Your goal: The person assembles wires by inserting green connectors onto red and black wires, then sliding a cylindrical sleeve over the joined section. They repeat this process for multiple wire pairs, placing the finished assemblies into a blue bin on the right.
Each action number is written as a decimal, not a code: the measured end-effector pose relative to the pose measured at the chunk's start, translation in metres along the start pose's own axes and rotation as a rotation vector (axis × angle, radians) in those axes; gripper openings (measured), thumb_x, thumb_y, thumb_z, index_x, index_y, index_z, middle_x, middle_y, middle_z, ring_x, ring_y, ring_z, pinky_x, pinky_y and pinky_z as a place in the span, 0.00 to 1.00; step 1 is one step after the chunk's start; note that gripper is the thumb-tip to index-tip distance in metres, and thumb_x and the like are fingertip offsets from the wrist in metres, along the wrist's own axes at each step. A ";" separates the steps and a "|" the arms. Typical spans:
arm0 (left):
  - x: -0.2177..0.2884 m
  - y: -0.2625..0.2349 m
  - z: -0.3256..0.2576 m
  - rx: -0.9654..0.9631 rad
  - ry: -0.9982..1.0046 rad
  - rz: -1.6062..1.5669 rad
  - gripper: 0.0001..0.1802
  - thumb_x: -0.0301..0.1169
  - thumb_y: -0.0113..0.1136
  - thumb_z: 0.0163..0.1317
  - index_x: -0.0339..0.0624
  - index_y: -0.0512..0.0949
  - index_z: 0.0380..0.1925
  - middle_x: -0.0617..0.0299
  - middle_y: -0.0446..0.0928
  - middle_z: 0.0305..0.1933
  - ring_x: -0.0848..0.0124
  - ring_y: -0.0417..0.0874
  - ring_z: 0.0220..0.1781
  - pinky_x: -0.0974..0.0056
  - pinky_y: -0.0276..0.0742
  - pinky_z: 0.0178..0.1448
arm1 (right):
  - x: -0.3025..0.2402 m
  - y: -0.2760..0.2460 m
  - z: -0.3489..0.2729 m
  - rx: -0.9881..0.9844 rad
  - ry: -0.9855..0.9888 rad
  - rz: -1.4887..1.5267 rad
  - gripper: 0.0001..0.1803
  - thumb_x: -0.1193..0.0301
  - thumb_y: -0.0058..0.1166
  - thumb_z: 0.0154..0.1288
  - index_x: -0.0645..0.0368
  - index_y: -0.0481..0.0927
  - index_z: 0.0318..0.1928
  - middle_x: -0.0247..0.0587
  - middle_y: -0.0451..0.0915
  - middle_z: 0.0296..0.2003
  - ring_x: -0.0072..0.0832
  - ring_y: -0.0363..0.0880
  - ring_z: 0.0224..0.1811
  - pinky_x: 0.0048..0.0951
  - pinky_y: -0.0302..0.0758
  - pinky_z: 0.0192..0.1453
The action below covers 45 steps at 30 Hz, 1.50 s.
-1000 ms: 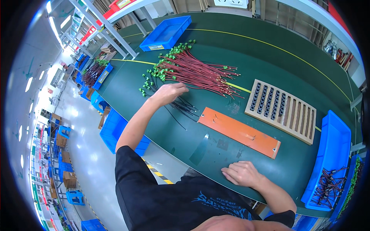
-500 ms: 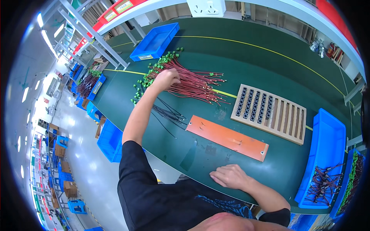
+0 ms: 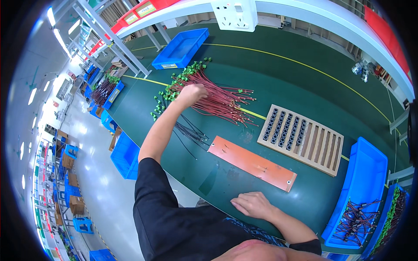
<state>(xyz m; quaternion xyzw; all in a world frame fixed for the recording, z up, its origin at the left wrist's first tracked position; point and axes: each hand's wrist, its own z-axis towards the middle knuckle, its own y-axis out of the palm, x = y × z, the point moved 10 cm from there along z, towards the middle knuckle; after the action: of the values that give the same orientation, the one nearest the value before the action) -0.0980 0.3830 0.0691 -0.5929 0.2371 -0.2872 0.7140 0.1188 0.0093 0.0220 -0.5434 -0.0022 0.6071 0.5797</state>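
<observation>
A spread pile of red wires (image 3: 220, 101) with green connectors (image 3: 195, 69) at their far left ends lies across the green table. Over the middle of this pile is my left hand (image 3: 191, 95), its fingers bent and closed among the wires; what they pinch is hidden. Several black wires (image 3: 190, 130), also with green connectors, lie just nearer to me. My right hand (image 3: 253, 204) rests near the table's front edge, fingers curled together and nothing visible in them. Beyond it lies an orange board (image 3: 251, 164) with small upright pins, apart from both hands.
Right of the wires sits a wooden slotted rack (image 3: 321, 145), partly filled with rows of black ring-shaped parts (image 3: 285, 129). A blue bin (image 3: 363, 174) at the right holds dark wire assemblies (image 3: 355, 222). Another blue tray (image 3: 180, 48) stands at the back left, below a shelf frame with a socket (image 3: 235, 15).
The whole view has shifted slightly. My left hand stays over the red wires with its fingers bent, and my right hand still rests at the table's front edge.
</observation>
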 end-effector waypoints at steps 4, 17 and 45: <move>-0.034 -0.051 0.010 0.237 -0.043 -0.250 0.07 0.26 0.69 0.64 0.34 0.87 0.40 0.51 0.86 0.38 0.56 0.89 0.38 0.56 0.85 0.45 | 0.005 0.001 0.002 -0.006 0.022 0.000 0.05 0.69 0.63 0.68 0.56 0.84 0.39 0.36 0.79 0.26 0.34 0.85 0.28 0.37 0.81 0.30; -0.154 -0.159 -0.050 1.191 -0.316 -0.995 0.06 0.24 0.60 0.76 0.31 0.77 0.47 0.50 0.86 0.42 0.63 0.90 0.41 0.64 0.87 0.46 | 0.009 -0.001 0.007 -0.025 0.076 0.013 0.05 0.69 0.65 0.67 0.55 0.86 0.41 0.35 0.79 0.26 0.33 0.84 0.27 0.36 0.81 0.28; -0.015 -0.094 -0.146 -0.016 -0.157 -0.172 0.04 0.24 0.67 0.61 0.38 0.84 0.37 0.55 0.82 0.37 0.53 0.85 0.40 0.53 0.81 0.44 | 0.009 -0.001 0.012 -0.030 0.095 0.044 0.05 0.73 0.66 0.66 0.57 0.86 0.41 0.36 0.80 0.26 0.33 0.82 0.24 0.34 0.79 0.28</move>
<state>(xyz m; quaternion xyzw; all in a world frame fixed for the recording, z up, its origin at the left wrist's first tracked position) -0.2201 0.2767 0.1349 -0.6374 0.1311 -0.2981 0.6983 0.1140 0.0230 0.0218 -0.5802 0.0283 0.5931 0.5575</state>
